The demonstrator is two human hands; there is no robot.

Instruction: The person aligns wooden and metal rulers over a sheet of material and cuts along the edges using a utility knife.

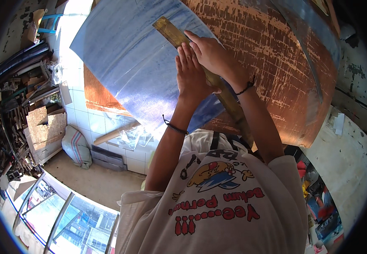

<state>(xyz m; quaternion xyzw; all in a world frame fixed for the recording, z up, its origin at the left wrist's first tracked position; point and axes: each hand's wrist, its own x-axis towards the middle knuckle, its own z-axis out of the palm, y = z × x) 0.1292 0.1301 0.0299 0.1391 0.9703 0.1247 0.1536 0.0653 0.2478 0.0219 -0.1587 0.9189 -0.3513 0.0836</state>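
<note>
A long, worn, yellow-brown straightedge (pixel 168 30) lies slantwise across a bluish, glossy, flexible sheet (pixel 137 46). My left hand (pixel 192 75) presses on the straightedge and the sheet beside it, its fingers stretched out and its thumb spread across the strip. Just beyond, my right hand (pixel 215 54) rests along the straightedge's right side. Its index finger points forward and the other fingers curl under, out of sight. Whatever this hand grips is hidden. The straightedge's near end reaches down toward my waist.
Under the sheet is a large brown board (pixel 272 63) with a scuffed, peeling surface. A thin dark strip (pixel 306 51) curves over its right part. Scrap wood (pixel 12 114) is heaped at the left, near a striped white sack (pixel 76 146). Colourful items (pixel 319 203) lie at lower right.
</note>
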